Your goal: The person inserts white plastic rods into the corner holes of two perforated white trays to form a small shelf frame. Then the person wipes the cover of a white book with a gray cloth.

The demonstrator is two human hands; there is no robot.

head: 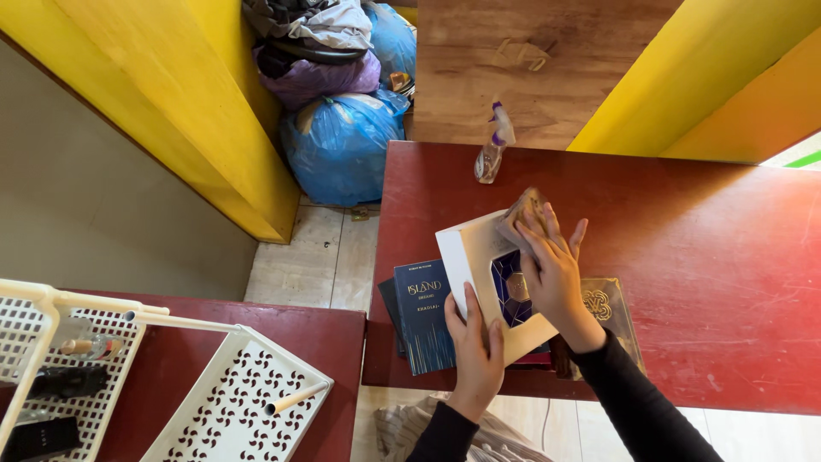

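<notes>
white book (pixel 469 257) with a dark blue patterned panel lies tilted on the red table (pixel 684 257), resting over a small heap of other books near the table's front edge; your left hand (pixel 475 342) lies flat on its lower cover, fingers spread, pinning it rather than clasping it; your right hand (pixel 552 269) presses a tan cloth (pixel 523 210) against its upper corner, fingers curled over the cloth; a dark blue book (pixel 423 321) pokes out at the left beneath it, a brown book with a gold emblem (pixel 609 306) at the right; a clear spray bottle (pixel 493 145) stands further back on the table, well apart; blue bags (pixel 342 145) sit on the floor behind; a white perforated rack (pixel 231 393) stands at lower left.
</notes>
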